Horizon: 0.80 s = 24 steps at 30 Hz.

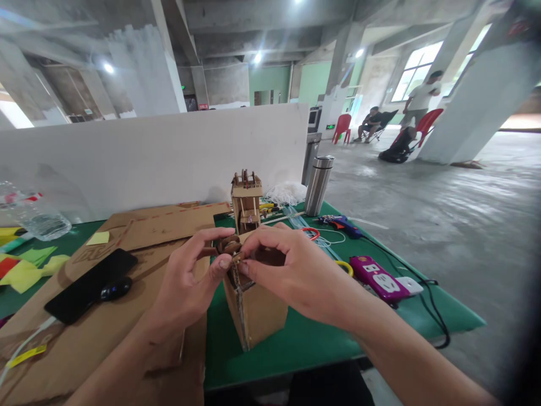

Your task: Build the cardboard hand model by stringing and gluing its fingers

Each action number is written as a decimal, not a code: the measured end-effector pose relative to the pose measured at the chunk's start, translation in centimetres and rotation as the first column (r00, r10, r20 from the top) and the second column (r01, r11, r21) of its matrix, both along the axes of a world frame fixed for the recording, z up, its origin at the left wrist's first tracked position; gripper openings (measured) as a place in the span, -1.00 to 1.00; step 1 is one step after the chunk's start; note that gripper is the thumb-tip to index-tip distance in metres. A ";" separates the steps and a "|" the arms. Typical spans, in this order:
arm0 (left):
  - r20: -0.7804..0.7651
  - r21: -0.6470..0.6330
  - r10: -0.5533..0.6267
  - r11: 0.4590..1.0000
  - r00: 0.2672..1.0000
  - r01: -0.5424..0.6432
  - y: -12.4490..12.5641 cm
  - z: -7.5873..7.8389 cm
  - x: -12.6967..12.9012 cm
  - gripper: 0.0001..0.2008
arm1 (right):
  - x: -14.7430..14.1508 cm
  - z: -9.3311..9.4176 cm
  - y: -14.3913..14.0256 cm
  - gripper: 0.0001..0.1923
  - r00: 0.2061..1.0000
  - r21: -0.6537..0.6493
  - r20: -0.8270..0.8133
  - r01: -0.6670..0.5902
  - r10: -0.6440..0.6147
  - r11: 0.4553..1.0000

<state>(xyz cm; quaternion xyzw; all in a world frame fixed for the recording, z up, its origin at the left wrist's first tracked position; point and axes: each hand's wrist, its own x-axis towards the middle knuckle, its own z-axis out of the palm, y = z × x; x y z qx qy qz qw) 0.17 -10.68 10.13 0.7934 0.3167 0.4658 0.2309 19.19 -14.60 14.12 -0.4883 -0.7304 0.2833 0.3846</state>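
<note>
A cardboard box [264,318] stands upright on the green table, one corner edge facing me. On its top sits a small round cardboard wheel [229,243]. My left hand [188,273] reaches in from the left, its curled fingers and thumb closed around the wheel. My right hand [287,268] pinches a small cardboard piece [237,258] against the wheel's near side, above the box's top edge. Its fingers hide most of the box top. Just behind rises a cardboard tower [247,197] with sticks and discs at its top.
Flat cardboard [169,225] covers the left side, bearing a black phone [91,285] and a mouse [116,288]. Right of the box lie a purple power strip [376,279], a glue gun [344,225] and its cord. A steel flask [320,186] stands behind. Two people are far right.
</note>
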 end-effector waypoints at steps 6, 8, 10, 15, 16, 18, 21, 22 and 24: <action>0.012 -0.017 -0.001 1.000 1.000 0.001 0.1 -0.2 -0.1 -0.72 | 0.1 -0.1 0.1 -0.92 1.000 0.025 -0.008 -0.011 0.011 1.000; 0.013 -0.021 -0.004 1.000 1.000 0.004 0.2 -0.3 -0.2 -0.72 | 0.1 -0.2 0.1 -0.92 1.000 0.020 -0.012 -0.004 0.004 1.000; 0.014 -0.029 -0.013 0.999 1.000 0.014 0.4 -0.3 -0.1 -0.72 | 0.2 -0.2 0.2 -0.92 1.000 0.006 -0.013 0.001 -0.001 1.000; 0.030 -0.055 -0.026 0.998 0.999 0.028 0.6 0.1 -0.1 -0.70 | 0.4 -0.1 0.5 -0.91 1.000 -0.011 -0.006 -0.022 0.022 1.000; 0.024 -0.057 -0.030 0.998 0.999 0.031 0.7 0.3 -0.2 -0.71 | 0.5 -0.1 0.5 -0.91 1.000 -0.008 -0.002 -0.021 0.021 1.000; -0.013 -0.046 -0.053 0.998 0.999 0.052 0.8 0.7 -0.5 -0.70 | 0.5 -0.2 0.5 -0.93 1.000 0.001 0.003 -0.011 0.011 1.000; -0.115 0.009 -0.128 0.992 0.985 0.129 1.1 1.4 -1.1 -0.65 | 0.5 -0.2 0.4 -0.94 1.000 0.003 -0.003 -0.010 0.010 1.000; -0.149 0.033 -0.153 0.987 0.977 0.160 1.2 1.8 -1.3 -0.64 | 0.5 -0.2 0.4 -0.93 1.000 0.004 -0.006 -0.017 0.017 1.000; -0.203 0.070 -0.194 0.975 0.960 0.212 1.3 2.3 -1.5 -0.65 | 0.5 -0.2 0.4 -0.91 0.999 0.008 -0.009 -0.033 0.033 0.999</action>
